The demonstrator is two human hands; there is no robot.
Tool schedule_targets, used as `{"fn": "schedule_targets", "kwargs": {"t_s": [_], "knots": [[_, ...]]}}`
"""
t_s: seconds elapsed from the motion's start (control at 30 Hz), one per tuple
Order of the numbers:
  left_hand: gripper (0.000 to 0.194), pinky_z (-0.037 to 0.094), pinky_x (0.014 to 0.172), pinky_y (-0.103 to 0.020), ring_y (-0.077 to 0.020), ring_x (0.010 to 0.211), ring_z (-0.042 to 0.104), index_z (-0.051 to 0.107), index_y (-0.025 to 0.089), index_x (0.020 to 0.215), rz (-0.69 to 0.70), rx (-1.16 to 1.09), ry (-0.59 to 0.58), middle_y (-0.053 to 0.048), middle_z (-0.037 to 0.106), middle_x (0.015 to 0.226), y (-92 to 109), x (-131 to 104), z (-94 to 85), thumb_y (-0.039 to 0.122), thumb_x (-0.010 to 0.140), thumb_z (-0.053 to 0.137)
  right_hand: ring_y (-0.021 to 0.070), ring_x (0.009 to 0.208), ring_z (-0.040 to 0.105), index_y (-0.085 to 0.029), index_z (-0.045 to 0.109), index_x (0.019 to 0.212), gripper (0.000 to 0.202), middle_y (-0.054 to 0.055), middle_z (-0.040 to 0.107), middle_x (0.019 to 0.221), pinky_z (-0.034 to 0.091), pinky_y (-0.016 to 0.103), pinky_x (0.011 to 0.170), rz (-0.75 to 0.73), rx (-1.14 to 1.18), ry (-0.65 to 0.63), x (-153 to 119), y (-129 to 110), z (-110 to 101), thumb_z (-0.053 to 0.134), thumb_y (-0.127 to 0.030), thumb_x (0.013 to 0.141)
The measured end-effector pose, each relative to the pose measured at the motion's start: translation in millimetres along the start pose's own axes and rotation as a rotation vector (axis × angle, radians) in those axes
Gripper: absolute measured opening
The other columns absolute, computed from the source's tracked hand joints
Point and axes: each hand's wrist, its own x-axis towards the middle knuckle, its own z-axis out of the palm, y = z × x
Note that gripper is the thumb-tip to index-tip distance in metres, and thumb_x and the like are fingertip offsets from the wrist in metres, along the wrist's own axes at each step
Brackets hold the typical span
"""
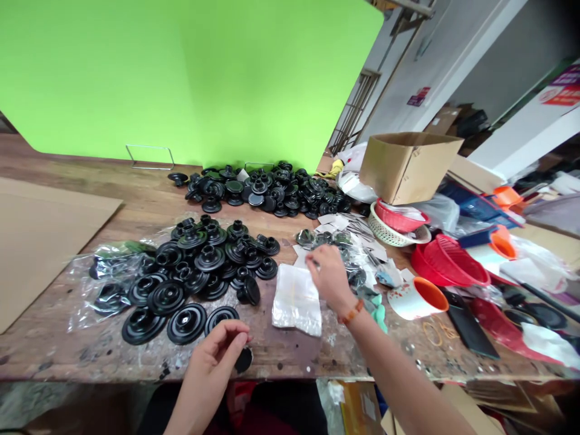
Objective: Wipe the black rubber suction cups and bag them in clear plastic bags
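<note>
My left hand (216,356) is at the front edge of the workbench, fingers curled and thumb tip close to the index finger. Anything between them is too small to make out. A small black disc (243,360) lies just beside its thumb. My right hand (330,277) is over the bench to the right, slightly blurred, its fingers drawn together; what they pinch, if anything, is hidden. Below and left of it lies a stack of clear plastic bags (296,302). Round black stepped knob-like parts (209,258) are heaped left of the bags. One part (249,290) rests tilted at the heap's edge.
A second heap of black parts (272,193) sits under a green board (190,78). White cards (362,232), bagged parts (357,277), a cardboard box (405,166), red baskets (448,260), an orange-lined white tube (417,297) and a phone (471,326) crowd the right. Cardboard (45,235) lies left.
</note>
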Motion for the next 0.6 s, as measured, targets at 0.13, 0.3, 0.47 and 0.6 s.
{"fn": "schedule_targets", "kwargs": {"t_s": [0.13,0.3,0.47,0.6], "knots": [[0.018,0.044,0.074,-0.023,-0.0182,0.08,0.059,0.066,0.022,0.086,-0.008,-0.017,-0.018,-0.001,0.065,0.08,1,3,0.9,0.039,0.082,0.064,0.0229,0.088,0.047,-0.018,0.071,0.084,0.01,0.009,0.059,0.09,0.04,0.038,0.08,-0.182,0.069,-0.165,-53,-13,19,0.062,-0.023,0.086],[0.022,0.047,0.076,-0.025,-0.0188,0.08,0.062,0.067,0.021,0.085,-0.058,-0.053,-0.04,-0.001,0.067,0.078,3,3,6.1,0.042,0.08,0.066,0.0209,0.086,0.046,-0.016,0.066,0.076,0.019,0.007,0.058,0.085,0.037,0.037,0.08,-0.099,0.043,-0.1,-68,-17,39,0.053,-0.014,0.089],[0.036,0.048,0.092,-0.035,-0.0252,0.097,0.066,0.071,0.018,0.098,-0.19,-0.237,-0.091,-0.008,0.074,0.099,2,0,13.1,0.047,0.078,0.067,0.0188,0.08,0.05,-0.017,0.058,0.072,0.019,0.004,0.057,0.078,0.04,0.034,0.075,0.077,0.283,0.031,-59,-26,30,0.05,-0.015,0.089],[0.045,0.043,0.102,-0.04,-0.0273,0.111,0.062,0.07,0.016,0.109,-0.261,-0.549,-0.168,-0.013,0.071,0.115,11,-3,16.7,0.051,0.081,0.062,0.0202,0.086,0.052,-0.02,0.062,0.088,0.015,0.006,0.061,0.087,0.04,0.038,0.082,-0.327,0.305,0.038,-78,-50,7,0.048,-0.013,0.089]]}}
